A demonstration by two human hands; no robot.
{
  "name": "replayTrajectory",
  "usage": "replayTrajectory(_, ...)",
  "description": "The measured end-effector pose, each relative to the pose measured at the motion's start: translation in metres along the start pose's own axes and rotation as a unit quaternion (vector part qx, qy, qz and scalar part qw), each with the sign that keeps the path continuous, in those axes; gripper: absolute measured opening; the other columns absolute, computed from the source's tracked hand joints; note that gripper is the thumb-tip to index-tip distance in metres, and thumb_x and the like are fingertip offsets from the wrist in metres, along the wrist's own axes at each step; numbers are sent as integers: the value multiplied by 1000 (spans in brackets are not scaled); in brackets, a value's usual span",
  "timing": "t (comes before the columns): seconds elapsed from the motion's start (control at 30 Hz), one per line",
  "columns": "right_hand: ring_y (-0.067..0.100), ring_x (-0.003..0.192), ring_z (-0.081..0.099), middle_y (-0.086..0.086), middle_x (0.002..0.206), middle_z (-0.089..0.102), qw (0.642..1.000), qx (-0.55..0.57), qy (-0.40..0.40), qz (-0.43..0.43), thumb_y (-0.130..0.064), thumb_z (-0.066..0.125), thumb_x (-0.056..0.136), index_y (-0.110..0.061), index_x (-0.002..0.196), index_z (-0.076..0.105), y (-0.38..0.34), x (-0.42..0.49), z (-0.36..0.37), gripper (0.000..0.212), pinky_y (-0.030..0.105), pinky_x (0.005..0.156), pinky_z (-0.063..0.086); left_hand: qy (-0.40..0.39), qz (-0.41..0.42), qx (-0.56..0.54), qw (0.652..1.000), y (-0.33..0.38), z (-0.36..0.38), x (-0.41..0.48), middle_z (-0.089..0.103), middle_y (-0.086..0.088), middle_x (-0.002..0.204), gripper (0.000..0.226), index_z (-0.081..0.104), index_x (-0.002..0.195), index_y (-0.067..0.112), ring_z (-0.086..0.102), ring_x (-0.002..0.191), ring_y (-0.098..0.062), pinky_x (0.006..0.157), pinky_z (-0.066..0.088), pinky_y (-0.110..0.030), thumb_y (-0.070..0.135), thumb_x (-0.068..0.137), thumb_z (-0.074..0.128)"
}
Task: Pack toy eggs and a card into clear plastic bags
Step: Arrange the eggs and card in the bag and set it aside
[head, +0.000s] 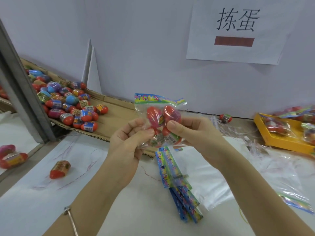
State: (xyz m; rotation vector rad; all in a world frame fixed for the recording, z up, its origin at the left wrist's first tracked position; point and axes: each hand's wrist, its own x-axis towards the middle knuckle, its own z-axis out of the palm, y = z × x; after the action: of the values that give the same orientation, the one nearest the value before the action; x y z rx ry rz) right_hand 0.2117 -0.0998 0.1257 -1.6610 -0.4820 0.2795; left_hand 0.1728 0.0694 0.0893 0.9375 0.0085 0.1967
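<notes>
i hold a clear plastic bag (161, 122) of red toy eggs (152, 114) above the worktop (139, 210), its printed card (153, 98) at the top. my left hand (129, 142) pinches the bag's lower left edge, fingers (136, 123) clamped on the film. my right hand (192, 132) grips its right side, thumb pressed on an egg. a heap of loose eggs (71, 103) lies on cardboard (115, 116) to my left, and spare cards (172, 174) lie just below the bag.
</notes>
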Motion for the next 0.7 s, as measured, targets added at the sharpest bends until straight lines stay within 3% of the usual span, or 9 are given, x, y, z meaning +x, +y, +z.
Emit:
replayTrajectory(0.07,17,76,72,6,86,76,999,-15,26,-26,-51,72,62,-15,88,77,3,1,4,45,33,71,60,-17,-20,13,1000,2,-1,0,73,-8,82,38,69,88,7,69,73,-17,61,57,-26,-4,52,76)
replayTrajectory(0.17,14,62,68,2,76,75,996,-34,54,-61,-50,70,64,-20,80,77,6,3,7,35,27,59,57,-40,-29,15,999,3,2,-2,74,-9,83,41,67,92,4,70,70,-17,59,56,-24,10,53,79)
replayTrajectory(0.3,14,67,70,1,78,75,995,-58,43,-67,-51,68,66,-26,84,75,6,2,6,32,28,61,56,-14,17,92,996,1,4,-5,76,-6,82,46,63,97,8,73,73,-16,60,56,-21,22,55,76)
replayTrajectory(0.43,9,75,70,-3,89,75,996,-88,-13,-4,-55,69,66,-29,98,74,1,-1,1,42,26,55,56,31,70,123,989,1,5,-6,76,-5,80,55,64,97,11,73,73,-17,59,57,-23,33,50,80)
replayTrajectory(0.53,16,72,69,5,90,75,1000,-12,-18,15,-44,74,65,-18,99,74,0,-1,-1,42,27,53,55,19,57,75,995,2,5,-5,76,-3,79,53,66,98,13,72,69,-13,57,55,-20,29,50,80)
replayTrajectory(0.63,20,70,66,11,90,73,998,60,-4,10,-38,74,65,-15,97,74,-2,-1,-3,39,27,51,53,-35,3,-9,999,3,2,-2,75,-10,98,43,69,109,8,73,84,-18,67,59,-25,23,69,72)
replayTrajectory(0.7,24,75,67,14,95,73,998,64,9,11,-38,76,63,-17,105,69,-2,-1,-4,48,29,51,54,-37,-5,13,999,2,1,-2,75,-13,99,31,77,98,10,73,86,-21,69,59,-26,18,69,70)
